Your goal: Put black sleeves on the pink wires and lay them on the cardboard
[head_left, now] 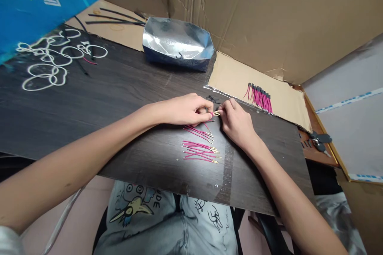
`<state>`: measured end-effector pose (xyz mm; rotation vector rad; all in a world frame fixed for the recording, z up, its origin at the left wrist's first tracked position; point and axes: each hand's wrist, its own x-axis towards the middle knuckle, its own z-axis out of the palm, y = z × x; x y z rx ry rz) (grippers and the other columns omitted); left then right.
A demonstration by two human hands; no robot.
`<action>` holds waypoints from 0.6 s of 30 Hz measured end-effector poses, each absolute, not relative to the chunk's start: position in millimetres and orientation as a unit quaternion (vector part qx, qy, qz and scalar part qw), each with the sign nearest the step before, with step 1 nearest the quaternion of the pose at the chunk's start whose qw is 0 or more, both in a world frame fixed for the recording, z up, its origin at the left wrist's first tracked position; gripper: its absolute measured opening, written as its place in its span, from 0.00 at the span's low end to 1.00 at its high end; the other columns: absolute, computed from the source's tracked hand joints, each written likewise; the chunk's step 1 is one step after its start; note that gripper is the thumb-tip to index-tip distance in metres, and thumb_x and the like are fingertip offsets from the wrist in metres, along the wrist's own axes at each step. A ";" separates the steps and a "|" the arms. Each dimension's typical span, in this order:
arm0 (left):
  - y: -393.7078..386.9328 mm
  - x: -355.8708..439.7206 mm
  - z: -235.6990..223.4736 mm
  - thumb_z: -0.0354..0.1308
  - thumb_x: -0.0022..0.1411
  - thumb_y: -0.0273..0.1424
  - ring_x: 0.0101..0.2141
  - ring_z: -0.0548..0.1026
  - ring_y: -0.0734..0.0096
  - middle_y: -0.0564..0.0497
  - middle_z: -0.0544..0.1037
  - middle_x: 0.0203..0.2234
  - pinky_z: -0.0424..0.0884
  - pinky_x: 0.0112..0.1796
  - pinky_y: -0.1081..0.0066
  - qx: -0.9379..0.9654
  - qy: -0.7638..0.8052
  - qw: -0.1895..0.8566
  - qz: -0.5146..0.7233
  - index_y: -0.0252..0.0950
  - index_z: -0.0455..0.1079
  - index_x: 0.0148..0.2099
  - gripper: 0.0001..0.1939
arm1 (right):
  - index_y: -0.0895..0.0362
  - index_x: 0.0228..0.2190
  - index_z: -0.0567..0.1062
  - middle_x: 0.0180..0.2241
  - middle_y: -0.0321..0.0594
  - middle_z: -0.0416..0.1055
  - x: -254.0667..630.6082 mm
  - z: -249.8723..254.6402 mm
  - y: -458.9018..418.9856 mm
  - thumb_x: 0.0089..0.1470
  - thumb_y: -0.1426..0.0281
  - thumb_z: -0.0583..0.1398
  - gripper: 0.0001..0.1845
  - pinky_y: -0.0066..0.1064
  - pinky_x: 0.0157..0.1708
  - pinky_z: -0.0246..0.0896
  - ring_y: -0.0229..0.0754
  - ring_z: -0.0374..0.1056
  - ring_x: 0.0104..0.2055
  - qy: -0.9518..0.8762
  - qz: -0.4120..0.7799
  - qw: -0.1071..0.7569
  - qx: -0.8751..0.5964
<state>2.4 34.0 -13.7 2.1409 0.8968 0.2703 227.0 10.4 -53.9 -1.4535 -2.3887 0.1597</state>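
Note:
My left hand [190,108] is closed on a few thin pink wires, whose gold terminals [216,113] stick out past its fingertips. Close against those terminals, my right hand [237,121] pinches with thumb and forefinger; what it holds there is too small and covered to name. Just beyond both hands lies a little heap of short black sleeves [212,99]. Nearer my body, several loose pink wires [197,150] with gold ends rest on the dark tabletop [143,155], roughly side by side.
Behind my hands stands an opened silver-lined bag [179,38] with small black pieces inside. Black-ended pink wires [260,98] lie in a row on a cardboard strip [287,105] at right. White elastic loops [48,57] spread at left; keys [320,142] sit far right.

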 end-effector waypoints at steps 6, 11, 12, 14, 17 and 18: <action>37.7 3.4 -18.2 0.58 0.66 0.35 0.27 0.71 0.74 0.53 0.78 0.26 0.60 0.33 0.71 0.866 0.344 0.323 0.165 0.36 0.76 0.34 0.11 | 0.54 0.37 0.68 0.33 0.37 0.70 241.7 -56.3 12.0 0.69 0.66 0.55 0.07 0.34 0.37 0.59 0.40 0.65 0.34 -0.778 0.289 0.328 -0.451; 40.6 2.7 -23.6 0.55 0.69 0.35 0.24 0.69 0.74 0.55 0.76 0.23 0.59 0.31 0.71 0.859 0.344 0.348 0.148 0.36 0.76 0.38 0.11 | 0.55 0.40 0.76 0.32 0.36 0.72 246.8 -57.1 12.6 0.66 0.61 0.61 0.10 0.31 0.31 0.57 0.36 0.63 0.30 -0.691 0.459 0.365 -0.422; 41.0 2.8 -24.8 0.55 0.69 0.35 0.25 0.70 0.74 0.55 0.77 0.23 0.59 0.31 0.71 0.862 0.345 0.341 0.147 0.36 0.76 0.38 0.11 | 0.55 0.41 0.78 0.31 0.35 0.72 246.9 -56.6 12.8 0.65 0.61 0.62 0.11 0.30 0.29 0.56 0.35 0.62 0.28 -0.684 0.468 0.366 -0.423; 41.5 3.5 -26.7 0.54 0.70 0.36 0.27 0.71 0.72 0.53 0.78 0.25 0.58 0.31 0.71 0.869 0.347 0.322 0.148 0.36 0.76 0.39 0.12 | 0.55 0.41 0.81 0.29 0.35 0.71 246.8 -55.3 13.0 0.64 0.61 0.64 0.11 0.29 0.26 0.54 0.34 0.60 0.26 -0.672 0.480 0.371 -0.425; 41.2 4.9 -28.1 0.54 0.71 0.36 0.28 0.71 0.71 0.53 0.79 0.27 0.58 0.32 0.71 0.876 0.348 0.298 0.151 0.36 0.76 0.39 0.13 | 0.56 0.40 0.83 0.27 0.34 0.70 247.0 -52.6 13.1 0.63 0.61 0.65 0.11 0.28 0.23 0.52 0.33 0.58 0.24 -0.655 0.499 0.371 -0.429; 40.9 5.3 -28.2 0.54 0.71 0.36 0.28 0.71 0.71 0.53 0.78 0.26 0.58 0.31 0.71 0.876 0.349 0.295 0.153 0.36 0.76 0.39 0.13 | 0.56 0.40 0.83 0.26 0.34 0.70 247.3 -51.8 13.1 0.63 0.61 0.66 0.11 0.28 0.23 0.52 0.32 0.58 0.23 -0.649 0.505 0.371 -0.431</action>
